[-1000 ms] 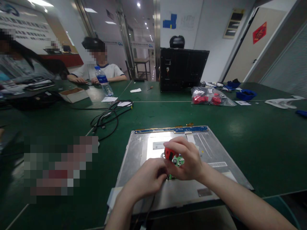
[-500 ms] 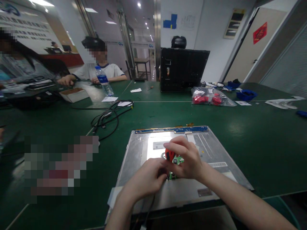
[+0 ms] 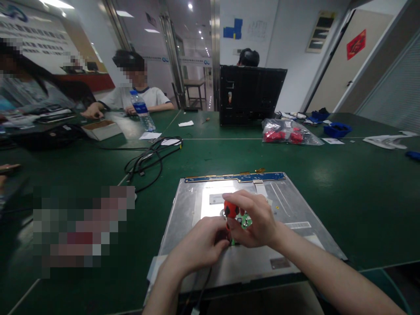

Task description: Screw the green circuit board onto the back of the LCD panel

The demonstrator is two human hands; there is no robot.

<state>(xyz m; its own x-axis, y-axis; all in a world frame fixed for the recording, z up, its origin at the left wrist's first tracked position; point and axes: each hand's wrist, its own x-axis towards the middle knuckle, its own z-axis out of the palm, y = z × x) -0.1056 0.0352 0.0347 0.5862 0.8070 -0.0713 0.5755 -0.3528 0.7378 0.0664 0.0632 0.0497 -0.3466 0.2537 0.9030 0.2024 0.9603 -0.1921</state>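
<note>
Driver: in the head view, a red-and-black handle (image 3: 231,209), apparently a screwdriver, stands roughly upright over the green board (image 3: 245,220); its tip is hidden by the hands.
Right hand (image 3: 254,218): fingers curl round the handle, index finger over its top, thumb lower down. A light downward press through that finger, with the thumb doing the turning, should suit this grip best.
Left hand (image 3: 210,238): fingers bunch low beside the driver, at the board's near-left edge — whether they pinch the shaft, the board or a small part, I cannot tell. Steadying there would help keep the tip from skating.
Board: lies near the middle of the metal panel (image 3: 183,214), partly covered by both hands; exposed components make a slip risky, so slow turns and a plumb driver seem wise.
Panel: flat on the bench (image 3: 203,159) — best kept from shifting.
Cable (image 3: 206,284): hangs below the left hand; worth keeping slack.
</note>
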